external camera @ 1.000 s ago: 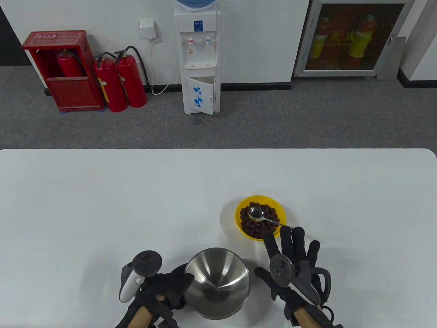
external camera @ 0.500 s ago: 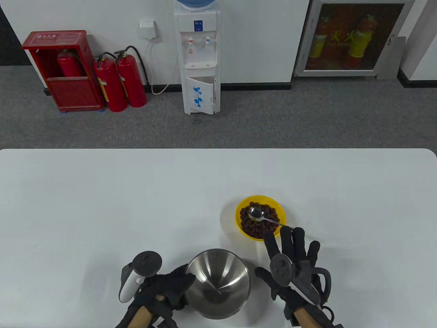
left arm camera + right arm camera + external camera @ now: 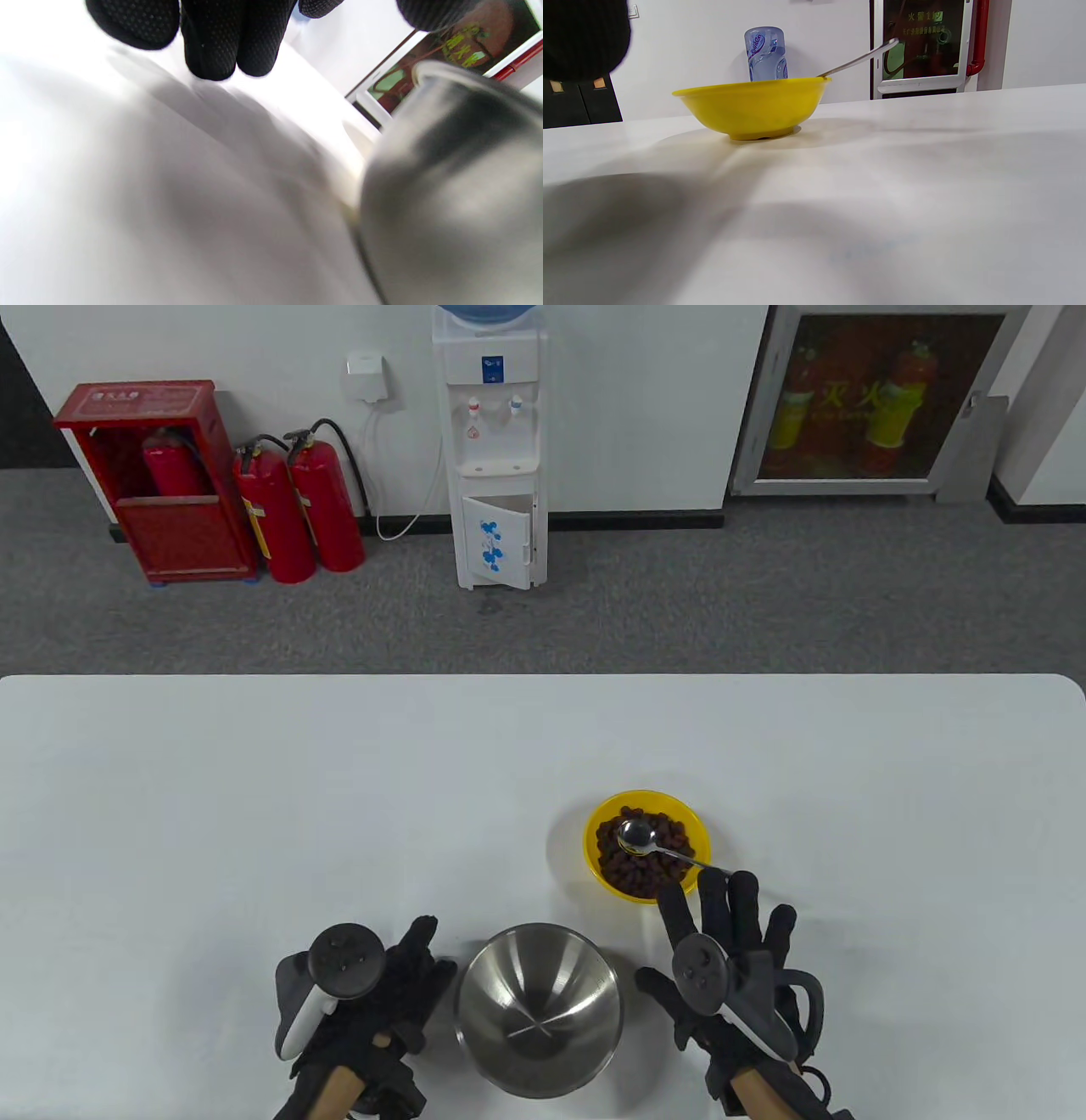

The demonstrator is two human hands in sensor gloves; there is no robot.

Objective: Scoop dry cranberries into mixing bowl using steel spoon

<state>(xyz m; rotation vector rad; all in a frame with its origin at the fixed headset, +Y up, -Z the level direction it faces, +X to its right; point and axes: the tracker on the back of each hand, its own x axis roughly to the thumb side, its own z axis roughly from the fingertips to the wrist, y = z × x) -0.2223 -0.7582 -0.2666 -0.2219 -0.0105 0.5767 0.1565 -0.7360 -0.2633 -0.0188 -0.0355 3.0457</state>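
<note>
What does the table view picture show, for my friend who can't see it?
A steel spoon lies in a yellow bowl of dried cranberries, untouched. An empty steel mixing bowl sits nearer, between the gloved left hand and right hand, both open.

Table view: a high camera at the near edge looks down and forward across the white table (image 3: 254,780), taking in the floor and far wall. Left wrist view: tilted, very close to the tabletop, facing along it with the steel mixing bowl (image 3: 458,190) filling its right side, blurred. Right wrist view: near table level, level horizon, facing the yellow bowl (image 3: 751,108) and spoon handle (image 3: 861,57). Both bowls also appear in the table view.
</note>
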